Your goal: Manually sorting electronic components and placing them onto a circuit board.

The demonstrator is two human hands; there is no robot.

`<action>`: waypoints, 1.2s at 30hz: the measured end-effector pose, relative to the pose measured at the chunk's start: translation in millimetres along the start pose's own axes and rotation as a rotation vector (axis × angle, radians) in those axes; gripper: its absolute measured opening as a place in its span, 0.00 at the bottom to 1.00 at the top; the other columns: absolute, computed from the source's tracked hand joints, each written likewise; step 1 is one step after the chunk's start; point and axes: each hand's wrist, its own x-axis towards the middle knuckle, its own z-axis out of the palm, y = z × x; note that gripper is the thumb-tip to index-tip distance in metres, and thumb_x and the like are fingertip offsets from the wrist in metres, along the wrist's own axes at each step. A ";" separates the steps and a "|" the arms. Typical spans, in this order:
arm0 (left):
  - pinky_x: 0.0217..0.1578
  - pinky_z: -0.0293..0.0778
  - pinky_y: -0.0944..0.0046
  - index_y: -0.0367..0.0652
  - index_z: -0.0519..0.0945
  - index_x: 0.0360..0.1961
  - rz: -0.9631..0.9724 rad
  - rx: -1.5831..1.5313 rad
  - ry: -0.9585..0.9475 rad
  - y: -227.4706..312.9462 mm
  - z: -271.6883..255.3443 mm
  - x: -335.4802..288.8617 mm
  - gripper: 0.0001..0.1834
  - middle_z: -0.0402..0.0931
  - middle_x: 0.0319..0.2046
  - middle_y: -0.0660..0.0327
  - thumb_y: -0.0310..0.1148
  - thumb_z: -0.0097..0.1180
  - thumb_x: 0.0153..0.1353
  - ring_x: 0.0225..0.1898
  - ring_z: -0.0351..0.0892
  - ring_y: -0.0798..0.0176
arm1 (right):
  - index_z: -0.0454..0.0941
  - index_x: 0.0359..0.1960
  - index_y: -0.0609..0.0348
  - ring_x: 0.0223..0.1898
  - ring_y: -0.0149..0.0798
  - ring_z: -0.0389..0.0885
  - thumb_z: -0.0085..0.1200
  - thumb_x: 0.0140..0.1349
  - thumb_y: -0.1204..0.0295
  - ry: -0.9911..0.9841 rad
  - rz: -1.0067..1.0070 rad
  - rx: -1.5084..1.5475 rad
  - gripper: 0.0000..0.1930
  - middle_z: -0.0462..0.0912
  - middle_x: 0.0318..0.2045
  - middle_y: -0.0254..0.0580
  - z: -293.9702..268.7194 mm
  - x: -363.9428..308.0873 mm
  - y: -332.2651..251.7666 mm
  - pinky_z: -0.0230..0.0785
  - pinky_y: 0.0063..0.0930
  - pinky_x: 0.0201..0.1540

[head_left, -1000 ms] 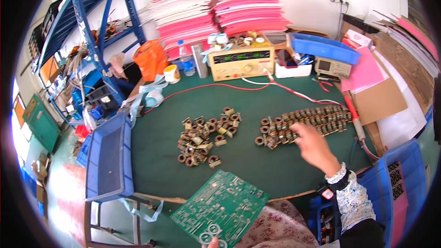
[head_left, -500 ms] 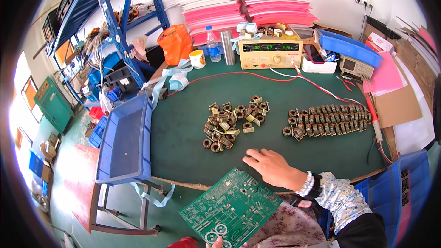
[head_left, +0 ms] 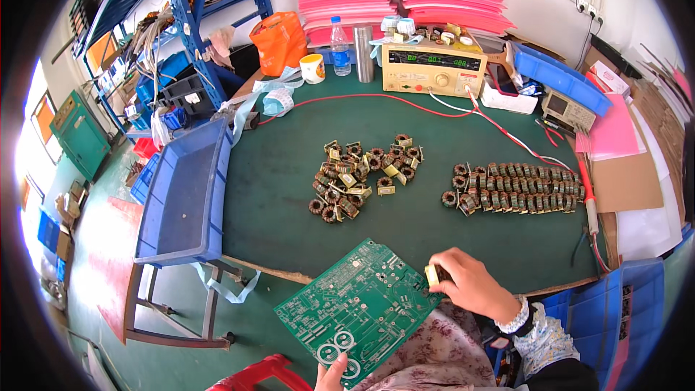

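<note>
My left hand [head_left: 333, 373] grips a green circuit board [head_left: 365, 300] by its near corner, thumb on top beside white printed rings. The board is tilted over my lap, in front of the table edge. My right hand [head_left: 474, 289] pinches a small toroidal coil [head_left: 434, 275] by the board's right corner; its yellowish base faces the board, and my fingers hide most of its winding. Beyond the board, a loose pile of toroidal coils [head_left: 344, 182] lies on the green table [head_left: 289, 152]. More coils [head_left: 517, 188] stand packed in rows at the right.
A blue tray [head_left: 181, 210] stands left of the table. A bench power supply [head_left: 433, 71] at the back has red and white leads running right to a red-handled tool [head_left: 586, 181]. Bottle, steel flask and mug stand behind. A blue bin [head_left: 579, 318] sits by my right arm.
My right hand has drawn back from over the table to the board's right corner, where a coil now shows in its fingers. The board has risen slightly in view.
</note>
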 end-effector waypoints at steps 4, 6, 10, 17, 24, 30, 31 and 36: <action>0.40 0.69 0.64 0.31 0.69 0.54 -0.006 -0.042 -0.018 0.7 3.0 2.9 0.18 0.70 0.45 0.52 0.23 0.38 0.65 0.39 0.72 0.59 | 0.74 0.42 0.57 0.41 0.48 0.76 0.64 0.48 0.70 -0.012 0.013 0.112 0.19 0.75 0.41 0.43 -0.7 -19.3 -0.4 0.71 0.36 0.42; 0.40 0.69 0.65 0.31 0.69 0.54 -0.003 -0.061 -0.025 0.8 3.9 3.8 0.18 0.70 0.45 0.52 0.23 0.38 0.65 0.39 0.72 0.59 | 0.74 0.41 0.58 0.41 0.47 0.76 0.65 0.47 0.71 0.025 -0.094 0.117 0.19 0.75 0.41 0.42 3.7 -22.4 6.3 0.71 0.35 0.42; 0.40 0.69 0.65 0.31 0.70 0.54 0.004 -0.098 -0.021 0.0 6.0 4.6 0.17 0.70 0.45 0.53 0.24 0.39 0.65 0.39 0.72 0.60 | 0.73 0.42 0.61 0.40 0.47 0.74 0.64 0.47 0.72 0.009 -0.076 0.006 0.20 0.72 0.39 0.44 3.1 -21.2 -1.2 0.70 0.35 0.42; 0.35 0.68 0.69 0.35 0.69 0.52 -0.183 -0.454 0.034 3.1 13.2 7.7 0.15 0.73 0.39 0.62 0.31 0.41 0.67 0.36 0.72 0.69 | 0.73 0.40 0.60 0.39 0.46 0.73 0.63 0.45 0.76 -0.051 -0.158 -0.068 0.18 0.71 0.38 0.42 1.1 -15.4 -12.6 0.69 0.33 0.41; 0.31 0.68 0.69 0.35 0.72 0.48 -0.183 -0.571 0.048 19.4 17.6 15.2 0.13 0.74 0.36 0.62 0.30 0.41 0.67 0.33 0.72 0.69 | 0.71 0.43 0.64 0.39 0.45 0.71 0.62 0.45 0.75 -0.114 -0.312 -0.196 0.21 0.72 0.38 0.43 8.0 -4.6 -20.2 0.68 0.34 0.44; 0.34 0.69 0.65 0.29 0.73 0.47 0.086 -0.077 0.000 -5.4 9.8 6.3 0.14 0.75 0.34 0.56 0.26 0.38 0.67 0.33 0.73 0.63 | 0.71 0.45 0.63 0.39 0.45 0.74 0.65 0.44 0.72 -0.067 -0.217 0.018 0.24 0.76 0.38 0.44 8.3 -6.4 -10.6 0.69 0.34 0.42; 0.35 0.69 0.63 0.29 0.71 0.50 -0.036 -0.267 0.051 -7.9 10.8 7.1 0.17 0.74 0.35 0.53 0.29 0.49 0.63 0.34 0.72 0.59 | 0.72 0.45 0.62 0.39 0.44 0.74 0.65 0.44 0.71 -0.045 -0.198 0.033 0.25 0.77 0.38 0.43 10.9 -6.4 -11.2 0.70 0.34 0.42; 0.36 0.69 0.62 0.28 0.69 0.52 0.052 -0.050 0.048 -4.4 8.6 4.1 0.34 0.72 0.40 0.50 0.36 0.69 0.48 0.37 0.72 0.56 | 0.76 0.42 0.57 0.36 0.41 0.75 0.69 0.40 0.68 0.037 -0.237 0.085 0.24 0.79 0.37 0.39 16.2 -8.4 -3.4 0.71 0.32 0.39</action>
